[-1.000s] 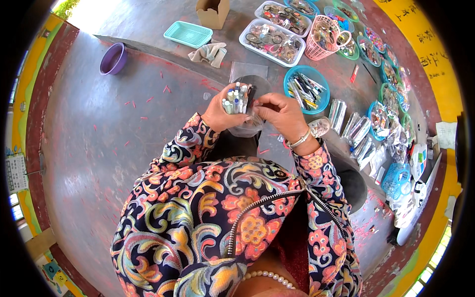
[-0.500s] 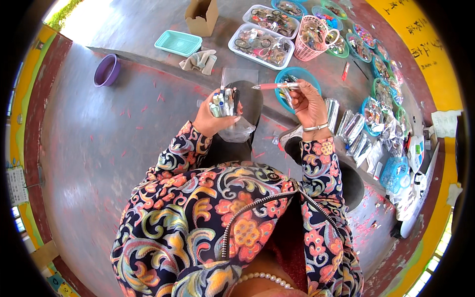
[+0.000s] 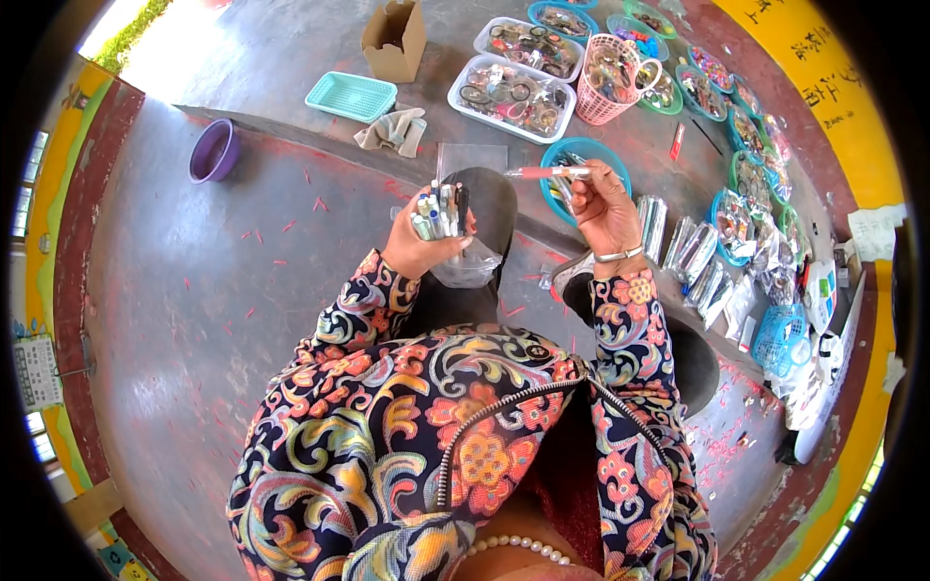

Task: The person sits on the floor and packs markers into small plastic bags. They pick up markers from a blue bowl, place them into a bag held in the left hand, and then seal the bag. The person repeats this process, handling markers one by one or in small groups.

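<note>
My left hand (image 3: 415, 242) is wrapped round a bundle of pens (image 3: 442, 211), their ends pointing up and away from me. A clear plastic bag (image 3: 472, 265) hangs below the bundle, over my lap. Between the thumb and fingers of my right hand (image 3: 608, 215) is a single pen (image 3: 554, 173) with a pinkish barrel, held level with its tip to the left. Just behind that hand stands a round blue basket (image 3: 623, 167) with more pens in it. A flat clear bag (image 3: 473, 155) lies by my knee.
Packed bundles of pens (image 3: 694, 247) lie on the right. White trays (image 3: 455, 97), a pink basket (image 3: 593, 105) and several bowls of small goods fill the far right. Farther left are a cardboard box (image 3: 395, 44), a turquoise basket (image 3: 334, 108), a cloth (image 3: 397, 134) and a purple basin (image 3: 203, 160).
The single pen's tip has shifted slightly to the right, away from the bundle. My left hand still grips the bundle, and the whole view has moved a little.
</note>
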Demonstrator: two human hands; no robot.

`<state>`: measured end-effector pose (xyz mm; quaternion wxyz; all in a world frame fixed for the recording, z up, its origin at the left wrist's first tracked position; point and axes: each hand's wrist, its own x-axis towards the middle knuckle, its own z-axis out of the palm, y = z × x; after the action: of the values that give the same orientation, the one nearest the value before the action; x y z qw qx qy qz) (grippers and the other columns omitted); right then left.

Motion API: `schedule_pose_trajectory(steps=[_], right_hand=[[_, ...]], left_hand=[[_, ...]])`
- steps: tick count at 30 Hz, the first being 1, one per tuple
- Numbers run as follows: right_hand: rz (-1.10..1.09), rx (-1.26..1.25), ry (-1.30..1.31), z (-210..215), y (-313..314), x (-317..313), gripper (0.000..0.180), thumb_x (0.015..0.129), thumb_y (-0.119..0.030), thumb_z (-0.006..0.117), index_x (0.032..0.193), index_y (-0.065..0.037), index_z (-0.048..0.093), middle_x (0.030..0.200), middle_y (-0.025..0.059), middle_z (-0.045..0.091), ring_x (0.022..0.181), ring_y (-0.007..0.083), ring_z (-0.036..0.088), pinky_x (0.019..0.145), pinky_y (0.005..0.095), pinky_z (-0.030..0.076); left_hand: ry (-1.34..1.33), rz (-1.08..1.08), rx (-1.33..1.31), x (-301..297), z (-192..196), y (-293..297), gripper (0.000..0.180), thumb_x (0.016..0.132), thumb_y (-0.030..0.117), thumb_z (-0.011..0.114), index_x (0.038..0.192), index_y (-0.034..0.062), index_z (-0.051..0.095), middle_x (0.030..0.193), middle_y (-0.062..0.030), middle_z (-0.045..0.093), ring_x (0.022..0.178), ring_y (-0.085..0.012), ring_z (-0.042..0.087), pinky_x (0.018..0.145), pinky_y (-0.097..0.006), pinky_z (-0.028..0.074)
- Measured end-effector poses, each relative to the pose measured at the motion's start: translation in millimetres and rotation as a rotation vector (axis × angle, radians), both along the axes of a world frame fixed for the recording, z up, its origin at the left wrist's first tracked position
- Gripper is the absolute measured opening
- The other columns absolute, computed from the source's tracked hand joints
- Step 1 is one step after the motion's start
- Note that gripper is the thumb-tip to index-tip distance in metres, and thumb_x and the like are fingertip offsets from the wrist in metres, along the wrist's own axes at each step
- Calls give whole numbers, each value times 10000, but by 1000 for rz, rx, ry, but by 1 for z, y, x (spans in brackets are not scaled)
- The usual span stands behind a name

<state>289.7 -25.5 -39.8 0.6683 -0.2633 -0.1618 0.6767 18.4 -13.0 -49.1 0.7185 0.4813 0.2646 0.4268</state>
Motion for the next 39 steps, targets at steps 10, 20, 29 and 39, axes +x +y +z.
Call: schedule_pose_trajectory(steps=[10,20,29,39], right_hand=[[-483,-594,13,-172,1,106,181,867,-106,528,973,40,522,921,146,624,787,250,633,631,282,532],[-559,-778,67,-192,29,125,244,888,-123,476,1010,78,409,992,283,549,800,366,614,619,357,556],[184,-202,-570,-27,18,-7,290,807,-149,638,1067,-39,571,896,59,628,732,107,588,622,197,454],[71,257,-1284,37,-22,-90,183,755,-128,658,878,-6,600,758,65,594,659,95,573,574,247,455]], left_hand=[[82,36,42,2,7,-1,515,661,-94,665,1115,16,448,902,-100,608,838,-175,608,737,-307,505],[82,13,5,-1,3,-1,523,656,-90,667,1120,16,450,944,-97,600,855,-182,609,730,-311,508],[123,81,6,5,0,-2,495,656,-51,699,1095,5,477,967,-24,552,854,-99,558,729,-264,488],[293,121,140,5,-4,-1,549,623,35,740,1106,8,480,948,-23,595,867,-71,551,762,-240,459]])
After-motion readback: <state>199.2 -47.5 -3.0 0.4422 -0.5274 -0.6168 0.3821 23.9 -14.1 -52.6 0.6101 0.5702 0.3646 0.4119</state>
